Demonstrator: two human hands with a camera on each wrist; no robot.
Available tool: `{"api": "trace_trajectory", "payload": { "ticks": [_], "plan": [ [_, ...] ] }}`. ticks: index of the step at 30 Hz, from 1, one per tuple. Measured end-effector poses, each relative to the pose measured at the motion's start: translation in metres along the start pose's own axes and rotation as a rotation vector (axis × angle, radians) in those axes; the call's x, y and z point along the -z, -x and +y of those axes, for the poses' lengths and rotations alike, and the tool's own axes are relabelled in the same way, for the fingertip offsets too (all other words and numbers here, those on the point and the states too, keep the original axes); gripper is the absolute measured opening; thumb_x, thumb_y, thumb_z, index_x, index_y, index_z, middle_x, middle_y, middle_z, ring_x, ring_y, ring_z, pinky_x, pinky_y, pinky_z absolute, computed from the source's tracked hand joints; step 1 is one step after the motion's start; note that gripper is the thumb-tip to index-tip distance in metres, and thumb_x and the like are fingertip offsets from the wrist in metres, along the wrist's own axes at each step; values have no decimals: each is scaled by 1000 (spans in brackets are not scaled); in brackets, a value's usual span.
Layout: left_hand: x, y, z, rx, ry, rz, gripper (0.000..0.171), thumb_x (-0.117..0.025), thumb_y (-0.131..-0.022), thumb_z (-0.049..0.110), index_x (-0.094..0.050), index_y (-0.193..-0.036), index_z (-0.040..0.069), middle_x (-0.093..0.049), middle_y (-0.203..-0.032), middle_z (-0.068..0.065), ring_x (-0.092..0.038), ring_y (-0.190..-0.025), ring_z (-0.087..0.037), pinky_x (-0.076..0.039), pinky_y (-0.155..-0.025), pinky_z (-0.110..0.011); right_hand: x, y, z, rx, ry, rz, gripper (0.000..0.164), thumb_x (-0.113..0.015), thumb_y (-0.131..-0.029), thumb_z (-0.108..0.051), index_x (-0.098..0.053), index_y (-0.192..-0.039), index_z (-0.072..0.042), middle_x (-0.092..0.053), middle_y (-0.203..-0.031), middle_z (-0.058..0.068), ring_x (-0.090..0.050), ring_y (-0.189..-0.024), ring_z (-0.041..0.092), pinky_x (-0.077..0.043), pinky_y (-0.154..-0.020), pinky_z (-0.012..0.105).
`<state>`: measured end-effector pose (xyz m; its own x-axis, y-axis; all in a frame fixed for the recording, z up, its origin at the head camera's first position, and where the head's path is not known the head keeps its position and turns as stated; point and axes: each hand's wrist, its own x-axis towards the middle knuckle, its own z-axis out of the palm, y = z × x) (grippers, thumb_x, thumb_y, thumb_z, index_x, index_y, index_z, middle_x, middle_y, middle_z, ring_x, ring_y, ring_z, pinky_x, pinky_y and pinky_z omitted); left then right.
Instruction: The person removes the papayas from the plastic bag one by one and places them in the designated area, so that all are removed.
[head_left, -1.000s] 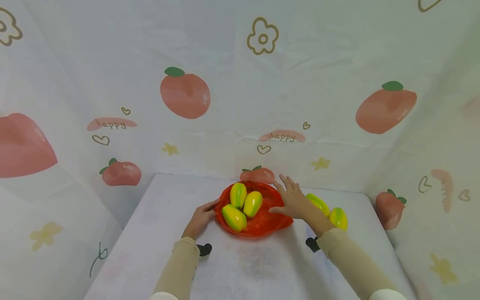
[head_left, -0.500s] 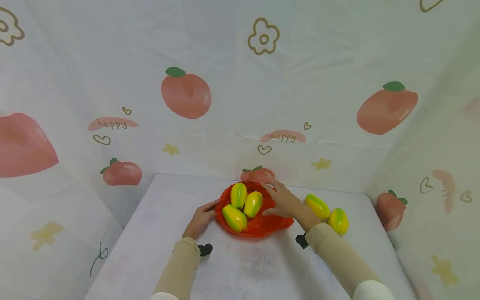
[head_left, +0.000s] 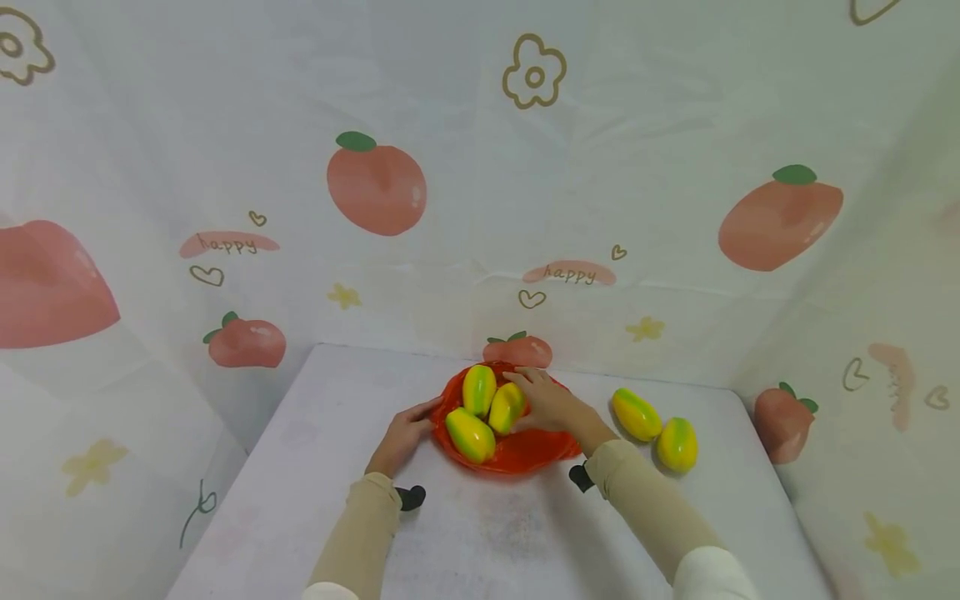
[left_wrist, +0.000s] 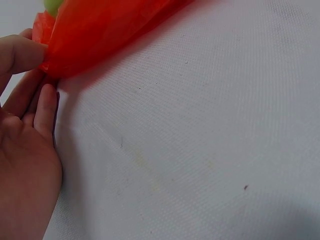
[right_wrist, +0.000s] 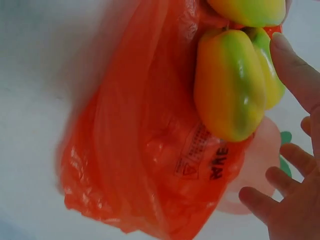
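A red plastic bag (head_left: 525, 454) lies spread at the back of the table, with three yellow-green papayas on it. They are a rear papaya (head_left: 479, 388), a front papaya (head_left: 470, 437) and a right papaya (head_left: 506, 407). My left hand (head_left: 400, 443) pinches the bag's left edge; in the left wrist view the thumb is on top of the red plastic (left_wrist: 105, 37). Over the bag's right part, my right hand (head_left: 558, 410) reaches with thumb and fingers spread beside the right papaya. In the right wrist view a gap shows between that hand (right_wrist: 295, 207) and the nearest papaya (right_wrist: 230, 85).
Two more papayas lie on the table to the right, one behind (head_left: 636, 415) and one in front (head_left: 677, 445). The white table (head_left: 480, 542) meets a printed cloth backdrop (head_left: 442, 308) at the back, with cloth also at both sides.
My right hand has moved left across the bag towards the right papaya, uncovering the two papayas on the table. The left hand stays at the bag's left edge.
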<state>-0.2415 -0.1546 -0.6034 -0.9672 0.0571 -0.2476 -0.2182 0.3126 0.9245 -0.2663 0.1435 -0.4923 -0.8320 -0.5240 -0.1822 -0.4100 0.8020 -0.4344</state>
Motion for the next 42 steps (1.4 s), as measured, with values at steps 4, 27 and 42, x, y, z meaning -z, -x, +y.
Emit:
{"api": "trace_trajectory", "payload": {
  "ticks": [4, 27, 42],
  "plan": [
    [0, 0, 0, 2, 5, -6, 53, -54, -93, 11, -62, -142, 30, -54, -155, -2, -39, -151, -31, -30, -126, -56, -4, -5, -2, -39, -24, -21, 97, -83, -81, -41, -31, -160, -22, -29, -167, 9, -26, -154, 33, -39, -120, 58],
    [2, 2, 0, -58, 36, -19, 54, -55, -91, 9, -62, -142, 26, -54, -154, -4, -39, -151, -31, -27, -126, -57, -22, -23, 3, -111, -104, -98, 92, -83, -82, -39, -34, -159, -25, -36, -163, 4, -26, -153, 38, -40, -117, 63],
    [1, 3, 2, -38, 36, -21, 53, -54, -93, 10, -63, -141, 29, -53, -155, -2, -37, -152, -30, -27, -127, -57, -27, -19, 5, -170, 41, -40, 73, -82, -85, -26, -51, -150, -28, -40, -141, 13, -40, -129, 37, -53, -105, 54]
  ]
}}
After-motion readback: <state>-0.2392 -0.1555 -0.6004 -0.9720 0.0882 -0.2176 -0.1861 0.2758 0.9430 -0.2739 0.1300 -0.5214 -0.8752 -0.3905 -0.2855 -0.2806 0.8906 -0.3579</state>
